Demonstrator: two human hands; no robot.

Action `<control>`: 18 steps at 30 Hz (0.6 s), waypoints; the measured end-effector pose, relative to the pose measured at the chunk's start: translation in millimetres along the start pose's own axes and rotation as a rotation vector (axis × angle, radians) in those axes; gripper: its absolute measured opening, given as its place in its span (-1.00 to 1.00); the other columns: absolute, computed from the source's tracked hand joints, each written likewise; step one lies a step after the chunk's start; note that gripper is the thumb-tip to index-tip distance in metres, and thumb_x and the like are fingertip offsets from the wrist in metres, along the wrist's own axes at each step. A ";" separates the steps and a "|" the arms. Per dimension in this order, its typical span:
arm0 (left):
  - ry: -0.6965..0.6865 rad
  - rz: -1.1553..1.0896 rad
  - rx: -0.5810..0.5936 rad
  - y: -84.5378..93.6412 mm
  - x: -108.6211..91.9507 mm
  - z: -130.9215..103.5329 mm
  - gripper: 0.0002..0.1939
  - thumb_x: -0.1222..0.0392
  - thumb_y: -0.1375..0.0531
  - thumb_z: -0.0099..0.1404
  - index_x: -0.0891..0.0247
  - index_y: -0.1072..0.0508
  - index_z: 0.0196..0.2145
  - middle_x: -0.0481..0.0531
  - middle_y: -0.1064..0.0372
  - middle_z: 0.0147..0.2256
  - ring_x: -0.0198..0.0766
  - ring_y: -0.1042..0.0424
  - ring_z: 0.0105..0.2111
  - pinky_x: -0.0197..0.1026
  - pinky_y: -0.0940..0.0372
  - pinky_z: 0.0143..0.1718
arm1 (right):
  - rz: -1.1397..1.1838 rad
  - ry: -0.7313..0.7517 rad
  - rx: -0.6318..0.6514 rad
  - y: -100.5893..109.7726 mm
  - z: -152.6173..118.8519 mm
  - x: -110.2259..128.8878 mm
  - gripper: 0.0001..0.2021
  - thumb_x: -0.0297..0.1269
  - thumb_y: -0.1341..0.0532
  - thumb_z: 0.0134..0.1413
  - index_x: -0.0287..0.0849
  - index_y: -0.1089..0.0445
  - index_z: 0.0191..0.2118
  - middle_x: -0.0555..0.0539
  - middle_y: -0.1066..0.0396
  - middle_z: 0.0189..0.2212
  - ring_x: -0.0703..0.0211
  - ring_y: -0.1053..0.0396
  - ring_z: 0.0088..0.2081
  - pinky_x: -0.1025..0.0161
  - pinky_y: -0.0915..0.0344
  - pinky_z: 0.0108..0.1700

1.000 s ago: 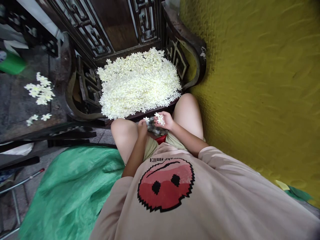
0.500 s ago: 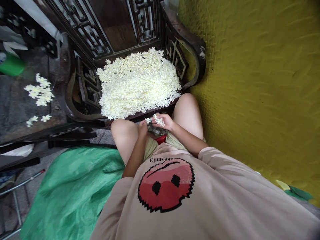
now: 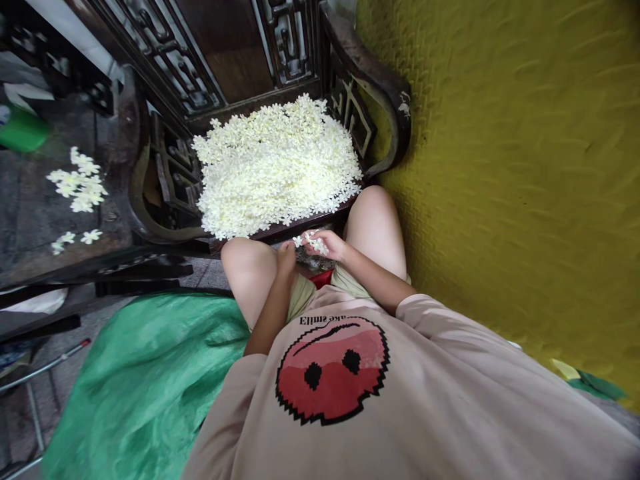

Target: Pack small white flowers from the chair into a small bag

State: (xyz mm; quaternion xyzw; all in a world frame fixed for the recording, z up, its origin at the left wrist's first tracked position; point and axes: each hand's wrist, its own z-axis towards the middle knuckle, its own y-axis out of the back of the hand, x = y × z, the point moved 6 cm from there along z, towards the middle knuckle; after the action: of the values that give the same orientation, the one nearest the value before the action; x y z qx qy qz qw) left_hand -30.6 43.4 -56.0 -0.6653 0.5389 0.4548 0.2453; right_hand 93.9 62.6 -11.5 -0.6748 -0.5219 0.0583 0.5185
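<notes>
While the right hand (image 3: 331,244) is cupping a few white blossoms (image 3: 319,247), the left hand (image 3: 286,255) is apparently pinching a single blossom (image 3: 299,241) just to their left, the flower heap (image 3: 280,167) lying beyond on a carved wooden armchair (image 3: 235,53).

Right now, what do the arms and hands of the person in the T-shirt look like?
The left hand and right hand wear no gloves, and the forearms are bare. The left sleeve and right sleeve are loose, plain, pale pinkish-beige cloth, ending around the elbows.
</notes>
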 end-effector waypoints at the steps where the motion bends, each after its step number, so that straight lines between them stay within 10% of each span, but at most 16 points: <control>1: 0.006 0.007 -0.002 0.2 0.7 0.7 -0.85 0.18 -0.03 0.09 0.28 -0.33 -0.52 -0.09 -0.20 -0.59 -0.39 -0.14 -0.57 -0.30 -0.09 -0.48 | -0.012 0.000 -0.010 1.0 0.6 -0.6 -0.84 -0.51 -0.09 -0.23 -0.27 -0.24 -0.38 -0.07 -0.40 -0.52 0.34 -0.20 -0.59 0.42 -0.14 -0.60; 18: 0.027 -0.024 -0.005 -0.3 0.7 0.9 -0.87 0.24 -0.04 0.09 0.29 -0.34 -0.52 -0.10 -0.21 -0.59 -0.39 -0.15 -0.57 -0.31 -0.08 -0.47 | -0.082 0.071 0.031 -8.4 -4.3 -0.1 -0.76 -0.43 -0.33 -0.11 -0.26 -0.19 -0.52 0.06 -0.33 -0.52 0.56 0.12 -0.69 0.48 0.08 -0.64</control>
State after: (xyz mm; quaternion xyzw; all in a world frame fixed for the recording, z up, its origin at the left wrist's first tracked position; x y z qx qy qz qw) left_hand -30.6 43.8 -57.0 -0.6786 0.5328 0.4441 0.2416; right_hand 91.1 59.1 -3.1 -0.6465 -0.5295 0.0211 0.5488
